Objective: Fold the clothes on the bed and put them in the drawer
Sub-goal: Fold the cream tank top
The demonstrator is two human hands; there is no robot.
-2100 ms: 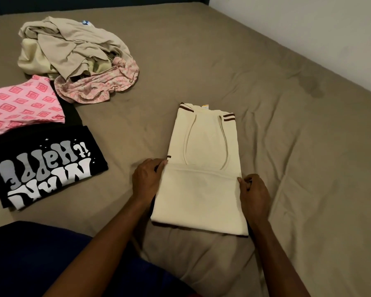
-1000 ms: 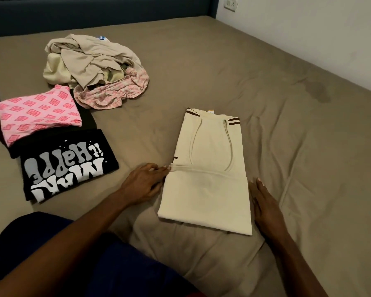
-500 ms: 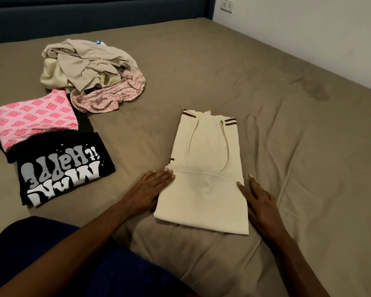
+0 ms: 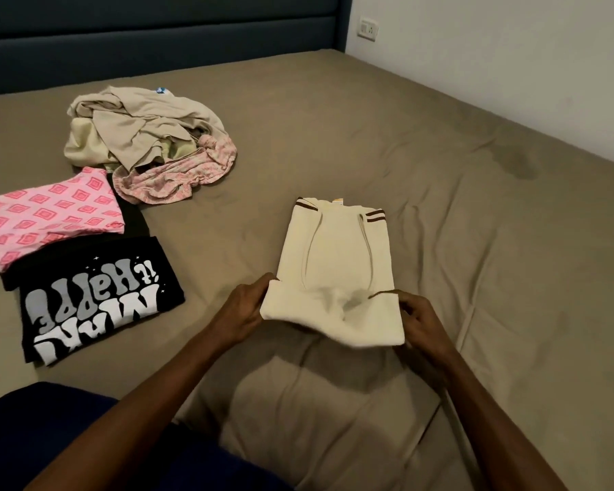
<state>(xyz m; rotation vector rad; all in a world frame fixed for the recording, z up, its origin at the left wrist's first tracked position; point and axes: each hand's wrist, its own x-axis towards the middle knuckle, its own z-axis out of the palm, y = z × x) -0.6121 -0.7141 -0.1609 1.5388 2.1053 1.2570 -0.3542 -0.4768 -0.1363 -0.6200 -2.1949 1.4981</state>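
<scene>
The cream shirt lay folded near the middle of the bed, its near end lifted off the sheet. The left hand gripped the shirt's near left corner, fingers curled round the cloth. The right hand pinched the near right corner, thumb on top. The far end, with its brown stripes, rested flat on the bed toward 12 o'clock.

At 9 o'clock from the shirt, well apart from it, sat a folded black tee with pale lettering. On the far part of that stack, toward 10 o'clock, lay a folded pink cloth with a diamond print. Beyond these, at about 11 o'clock, a loose pile of beige clothes lay unfolded, and a pink floral piece spilled from its near edge, just beside the pink cloth.

Between the shirt and the folded stack there was only wrinkled sheet. A dark stain marked the sheet at 2 o'clock, near the wall. A blue headboard ran along the far edge, and a wall socket sat at 1 o'clock. Dark blue cloth on the person's lap filled the near left corner at 7 o'clock.
</scene>
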